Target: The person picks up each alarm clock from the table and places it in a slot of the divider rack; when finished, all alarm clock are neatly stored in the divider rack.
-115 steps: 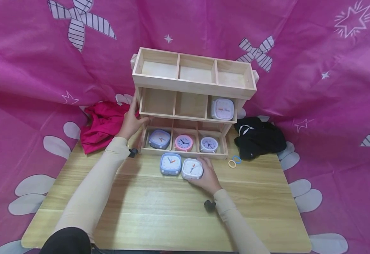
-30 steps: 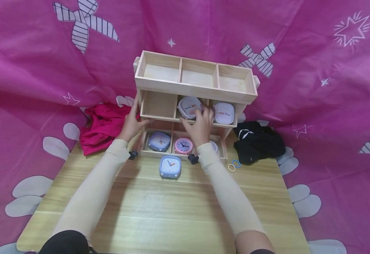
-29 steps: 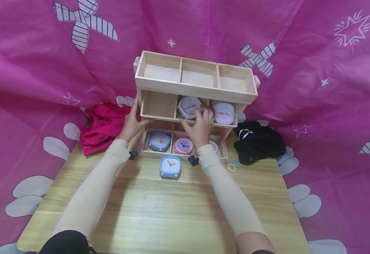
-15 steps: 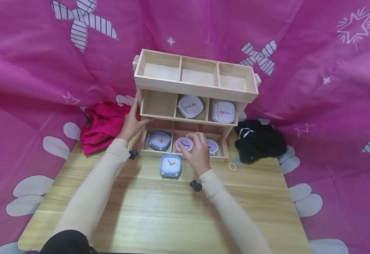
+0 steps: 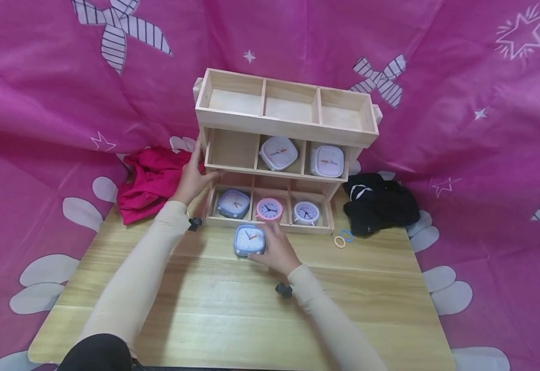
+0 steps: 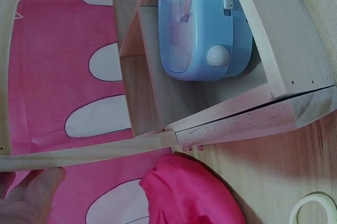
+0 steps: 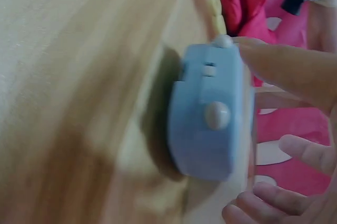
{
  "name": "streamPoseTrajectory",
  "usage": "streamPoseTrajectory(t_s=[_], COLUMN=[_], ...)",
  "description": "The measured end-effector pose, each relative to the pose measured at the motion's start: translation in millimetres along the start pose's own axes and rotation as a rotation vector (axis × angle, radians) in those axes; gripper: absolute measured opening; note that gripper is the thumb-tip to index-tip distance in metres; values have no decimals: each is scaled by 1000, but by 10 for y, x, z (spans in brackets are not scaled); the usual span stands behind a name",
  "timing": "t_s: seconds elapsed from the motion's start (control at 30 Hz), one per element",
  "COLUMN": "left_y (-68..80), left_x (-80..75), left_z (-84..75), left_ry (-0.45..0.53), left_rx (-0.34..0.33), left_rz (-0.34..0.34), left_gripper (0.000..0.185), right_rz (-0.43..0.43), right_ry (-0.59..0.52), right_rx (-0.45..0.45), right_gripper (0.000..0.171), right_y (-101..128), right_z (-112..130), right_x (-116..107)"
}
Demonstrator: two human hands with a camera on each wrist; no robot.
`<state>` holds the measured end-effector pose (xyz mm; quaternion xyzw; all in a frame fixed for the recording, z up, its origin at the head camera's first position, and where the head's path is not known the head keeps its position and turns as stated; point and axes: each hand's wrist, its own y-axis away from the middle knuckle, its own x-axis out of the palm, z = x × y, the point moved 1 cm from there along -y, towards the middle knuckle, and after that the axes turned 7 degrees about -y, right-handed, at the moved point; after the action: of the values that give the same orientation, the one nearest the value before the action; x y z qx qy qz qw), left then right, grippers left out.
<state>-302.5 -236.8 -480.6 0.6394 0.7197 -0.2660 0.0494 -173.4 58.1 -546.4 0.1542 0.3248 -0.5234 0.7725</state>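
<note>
A three-tier wooden organizer (image 5: 279, 123) stands at the table's back, each tier split into three compartments. My left hand (image 5: 191, 180) grips its left side, thumb in front; in the left wrist view its fingers (image 6: 37, 192) meet a wooden strut. On the table before the organizer sits a blue alarm clock (image 5: 249, 240). Around its right side reaches my right hand (image 5: 276, 249), thumb at the clock's lower edge. The right wrist view has the thumb (image 7: 284, 66) by a white knob and the other fingers spread apart from the clock's body. White clocks (image 5: 278, 153) occupy the middle tier's centre and right compartments.
The bottom tier holds a blue clock (image 5: 234, 204), a pink clock (image 5: 269, 209) and a pale purple clock (image 5: 305, 213). Red cloth (image 5: 147, 180) lies left, black cloth (image 5: 378, 206) right. Two small rings (image 5: 340, 241) are near the right front corner.
The white clock went from the table into the middle tier's centre compartment, and my right hand let it go. That hand then came down to the blue clock. My left hand stayed put.
</note>
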Motion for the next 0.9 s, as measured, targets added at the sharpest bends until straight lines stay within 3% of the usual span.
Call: streamPoseTrajectory(t_s=[0.23,0.7,0.9], left_y=[8,3,16], left_x=[-1,11,-6], left_z=[7,-30,-28], left_ry=[5,27,1], left_rx=[-4,-7,-8], left_rz=[0,-1,0], left_gripper=[123,123,123], right_rz=[13,-27,12], right_ry=[-43,-60,30], right_rx=[44,2,9], right_gripper=[88,77,77], right_y=[-15,-44,-4], right_z=[-73,-123,-166], right_x=[135,225,293])
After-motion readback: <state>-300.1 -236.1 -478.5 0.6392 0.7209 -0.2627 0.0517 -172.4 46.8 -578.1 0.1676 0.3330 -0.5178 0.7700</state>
